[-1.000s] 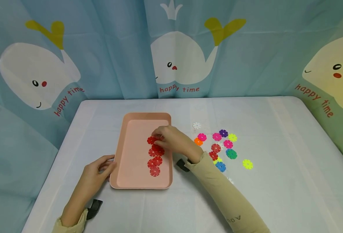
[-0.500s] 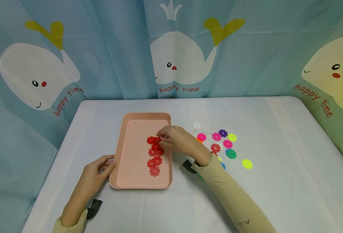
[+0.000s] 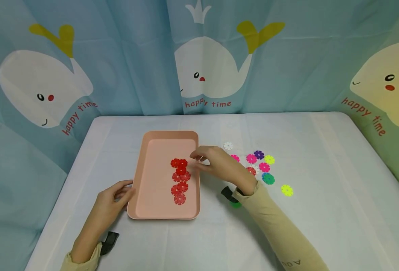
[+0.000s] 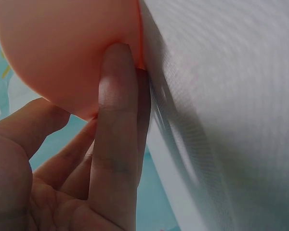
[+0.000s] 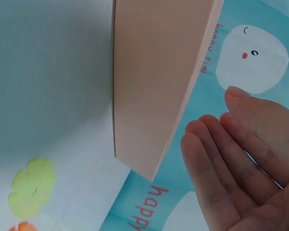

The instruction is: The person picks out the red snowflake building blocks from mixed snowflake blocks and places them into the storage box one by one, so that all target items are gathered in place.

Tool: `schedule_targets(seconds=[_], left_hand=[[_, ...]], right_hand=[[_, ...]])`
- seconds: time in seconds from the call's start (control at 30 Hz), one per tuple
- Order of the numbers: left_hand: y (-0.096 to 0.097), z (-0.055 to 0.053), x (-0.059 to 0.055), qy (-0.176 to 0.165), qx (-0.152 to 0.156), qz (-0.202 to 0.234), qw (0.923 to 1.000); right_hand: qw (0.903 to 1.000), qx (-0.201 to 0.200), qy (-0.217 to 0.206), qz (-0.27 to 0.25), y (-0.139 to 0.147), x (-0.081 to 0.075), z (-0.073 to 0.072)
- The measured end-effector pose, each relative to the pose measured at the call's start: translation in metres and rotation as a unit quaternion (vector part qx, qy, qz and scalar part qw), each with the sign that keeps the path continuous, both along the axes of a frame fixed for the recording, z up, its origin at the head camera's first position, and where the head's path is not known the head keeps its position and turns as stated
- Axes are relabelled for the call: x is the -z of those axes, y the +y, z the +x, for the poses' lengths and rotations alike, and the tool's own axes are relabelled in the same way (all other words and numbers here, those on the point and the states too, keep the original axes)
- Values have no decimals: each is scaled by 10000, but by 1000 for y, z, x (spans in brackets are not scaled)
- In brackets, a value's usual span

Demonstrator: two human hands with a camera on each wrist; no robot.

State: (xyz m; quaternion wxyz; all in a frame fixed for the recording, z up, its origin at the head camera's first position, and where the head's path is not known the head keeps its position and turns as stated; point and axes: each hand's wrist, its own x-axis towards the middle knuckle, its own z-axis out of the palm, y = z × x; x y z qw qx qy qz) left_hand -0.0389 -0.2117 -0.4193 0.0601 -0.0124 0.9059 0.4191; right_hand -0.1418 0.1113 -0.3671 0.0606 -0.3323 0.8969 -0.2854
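Observation:
A pink rectangular tray (image 3: 154,177) lies on the white table, with several red flower-shaped plastic discs (image 3: 179,198) overlapping in a column along its right half. My left hand (image 3: 113,197) holds the tray's left side near the front corner; in the left wrist view its fingers (image 4: 118,91) press the outer wall and the thumb meets the rim. My right hand (image 3: 216,162) hovers over the tray's right rim, fingers loosely bent. Nothing lies between its thumb and fingers in the right wrist view, where the tray wall (image 5: 151,86) stands beside it.
Loose flower discs in several colours lie right of the tray, among them a purple disc (image 3: 258,154), a teal-green disc (image 3: 268,178) and a yellow disc (image 3: 287,190). My right forearm (image 3: 277,222) covers part of this group. A whale-print curtain (image 3: 125,56) hangs behind the table.
My right hand has moved right, away from the red discs to the tray's right rim, uncovering the upper discs of the column. My left hand and the tray have stayed put.

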Motion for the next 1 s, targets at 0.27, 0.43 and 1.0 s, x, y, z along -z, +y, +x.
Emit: schedule_targets(seconds=[0.27,0.43,1.0], left_hand=[[0,-2,1,6,2,-68,10000],[0,-2,0,-3,1,-74,10000],[-1,-1,3,86,16,79,9999]], right_hand=[[9999,-22,154,19,13,-2,1],[9995,47,231,189,22,-3,2],[9990,82,387,226,46,1,7]])
